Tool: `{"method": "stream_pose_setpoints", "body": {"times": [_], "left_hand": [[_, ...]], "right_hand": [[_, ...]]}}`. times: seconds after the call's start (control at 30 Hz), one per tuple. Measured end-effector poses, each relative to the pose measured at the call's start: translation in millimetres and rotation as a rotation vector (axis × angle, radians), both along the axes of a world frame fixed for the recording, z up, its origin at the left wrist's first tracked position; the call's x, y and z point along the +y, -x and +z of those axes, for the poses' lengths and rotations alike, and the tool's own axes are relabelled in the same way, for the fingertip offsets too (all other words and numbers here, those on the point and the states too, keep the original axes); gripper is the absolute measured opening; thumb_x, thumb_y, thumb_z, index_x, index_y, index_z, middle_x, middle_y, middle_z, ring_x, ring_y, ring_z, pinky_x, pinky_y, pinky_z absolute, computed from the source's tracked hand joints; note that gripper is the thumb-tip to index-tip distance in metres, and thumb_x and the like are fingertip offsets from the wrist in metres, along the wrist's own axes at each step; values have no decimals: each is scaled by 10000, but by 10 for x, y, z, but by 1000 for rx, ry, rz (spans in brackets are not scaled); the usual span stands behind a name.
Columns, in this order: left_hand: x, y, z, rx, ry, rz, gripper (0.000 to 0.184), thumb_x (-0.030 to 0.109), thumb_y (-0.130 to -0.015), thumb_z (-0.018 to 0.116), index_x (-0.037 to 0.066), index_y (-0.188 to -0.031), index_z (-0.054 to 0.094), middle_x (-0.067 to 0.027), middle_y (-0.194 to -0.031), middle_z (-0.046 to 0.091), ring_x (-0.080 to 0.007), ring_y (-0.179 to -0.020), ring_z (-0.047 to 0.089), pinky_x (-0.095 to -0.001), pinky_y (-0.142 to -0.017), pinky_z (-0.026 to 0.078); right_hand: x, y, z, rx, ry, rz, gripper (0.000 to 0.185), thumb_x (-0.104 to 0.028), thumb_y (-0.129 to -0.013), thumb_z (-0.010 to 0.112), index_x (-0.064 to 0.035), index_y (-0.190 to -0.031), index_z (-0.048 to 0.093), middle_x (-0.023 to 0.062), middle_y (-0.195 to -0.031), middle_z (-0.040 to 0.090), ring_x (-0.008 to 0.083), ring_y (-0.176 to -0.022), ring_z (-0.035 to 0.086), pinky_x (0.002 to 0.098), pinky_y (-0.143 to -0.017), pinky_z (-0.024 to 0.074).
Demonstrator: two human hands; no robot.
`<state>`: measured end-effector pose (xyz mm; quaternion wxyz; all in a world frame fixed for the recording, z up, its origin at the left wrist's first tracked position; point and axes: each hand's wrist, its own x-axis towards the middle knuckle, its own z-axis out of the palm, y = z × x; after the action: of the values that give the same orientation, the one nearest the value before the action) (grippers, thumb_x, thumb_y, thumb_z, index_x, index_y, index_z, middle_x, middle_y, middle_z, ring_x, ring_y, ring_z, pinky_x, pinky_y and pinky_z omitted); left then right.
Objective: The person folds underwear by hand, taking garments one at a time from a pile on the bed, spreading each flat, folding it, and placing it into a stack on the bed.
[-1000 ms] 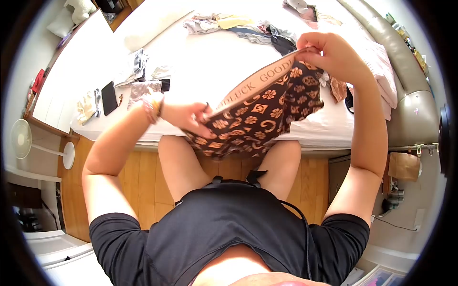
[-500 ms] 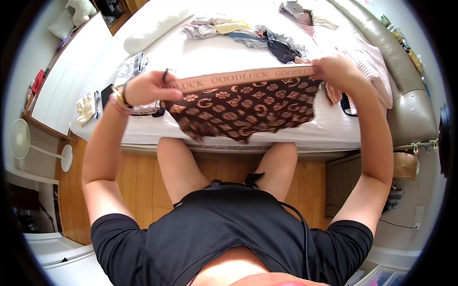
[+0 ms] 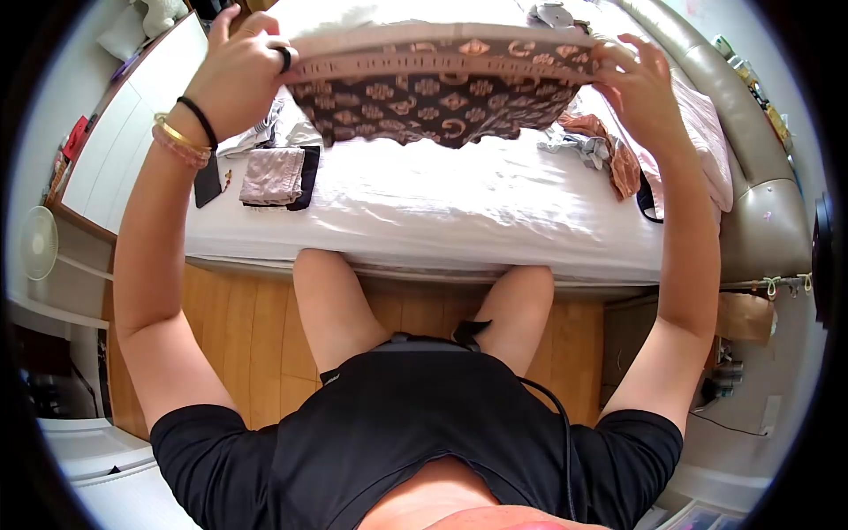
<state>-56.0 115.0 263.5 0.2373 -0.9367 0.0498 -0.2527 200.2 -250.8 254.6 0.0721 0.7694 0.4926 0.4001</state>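
Stretched between my hands is a pair of dark brown underpants [image 3: 442, 102] with a tan flower-and-letter print and a lettered tan waistband. My left hand [image 3: 240, 75] pinches one end of the waistband, its index finger raised. At the other end, my right hand [image 3: 642, 93] grips the waistband between thumb and fingers. The garment hangs above the white bed [image 3: 442, 199], its lower edge hanging loose. Below my left hand, a folded pale pink garment [image 3: 273, 175] lies on top of dark cloth. Near my right hand lies a crumpled orange-brown cloth [image 3: 618, 163].
A black phone [image 3: 208, 183] lies on the bed's left part. Grey crumpled clothing [image 3: 576, 146] and a pink blanket [image 3: 702, 146] are at the right, beside the padded headboard [image 3: 767, 199]. A white fan [image 3: 39, 243] stands at far left. Wooden floor [image 3: 238, 322] lies below.
Both hands have risen and moved away from my body, lifting the underpants with them. The waistband is now tilted so its opening shows. The folded stack on the left is uncovered.
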Motion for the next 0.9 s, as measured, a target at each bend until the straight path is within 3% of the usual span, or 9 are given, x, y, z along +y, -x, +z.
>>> {"method": "stream_pose_setpoints", "body": {"times": [0.13,0.17,0.27,0.3,0.33,0.4,0.47,0.7,0.9], "left_hand": [[82,-43,-49,-38,-77,18,114,203,-820,663,96,-837,699,13,-887,660,-186,-1044,518,-503,-1004,287],[80,-24,-15,-105,-110,26,116,223,-808,676,112,-831,699,29,-898,659,-179,-1027,520,-482,-982,297],[-142,137,100,-577,-182,12,76,155,-778,681,127,-847,696,22,-941,658,-196,-1047,538,-488,-971,337],[120,59,-43,-208,-57,84,84,122,-765,667,147,-835,706,48,-965,661,-184,-1040,547,-473,-951,341],[236,-1,-241,-62,-279,111,113,103,-760,649,168,-827,714,67,-969,657,-159,-1073,528,-463,-944,338],[307,-51,-474,36,-184,156,76,147,-766,670,164,-825,716,69,-981,650,-154,-1103,500,-462,-945,329],[117,-67,-366,-19,24,182,78,197,-767,691,152,-827,713,60,-996,639,-168,-1103,478,-465,-940,323],[211,-60,-293,-153,86,-7,159,240,-799,691,85,-811,720,40,-994,608,-209,-1072,465,-435,-900,340],[216,28,-235,-183,60,19,177,247,-766,724,75,-808,730,9,-1062,527,-228,-1099,446,-450,-904,348]], "right_hand": [[7,-84,-86,84,56,63,100,-169,-814,681,-114,-897,683,-80,-1082,586,210,-1153,472,483,-966,355],[-38,-68,-42,-6,26,110,161,-132,-780,694,-115,-938,673,-55,-1069,594,205,-1105,499,440,-922,398],[-129,159,80,-199,-319,159,173,-107,-747,693,-113,-918,669,-28,-1003,616,199,-1041,537,396,-875,432],[-88,125,-75,-293,-376,177,149,-109,-723,694,-118,-872,680,-18,-945,637,202,-975,570,371,-846,447],[-162,-188,-274,167,-31,109,112,-160,-724,704,-133,-832,697,-43,-911,642,187,-979,569,374,-860,442],[-206,-301,-609,199,59,95,119,-210,-721,716,-145,-821,711,-65,-933,643,169,-1020,549,370,-872,437],[-112,-185,-506,125,-106,98,128,-243,-743,712,-139,-818,714,-69,-940,640,204,-1051,532,377,-880,433],[-120,-94,-245,131,-160,140,143,-159,-730,741,-81,-845,707,-35,-980,599,243,-1005,503,367,-850,453],[-165,-11,-175,139,-203,118,143,-167,-744,735,-59,-836,716,16,-984,591,234,-986,537,350,-846,467]]}}
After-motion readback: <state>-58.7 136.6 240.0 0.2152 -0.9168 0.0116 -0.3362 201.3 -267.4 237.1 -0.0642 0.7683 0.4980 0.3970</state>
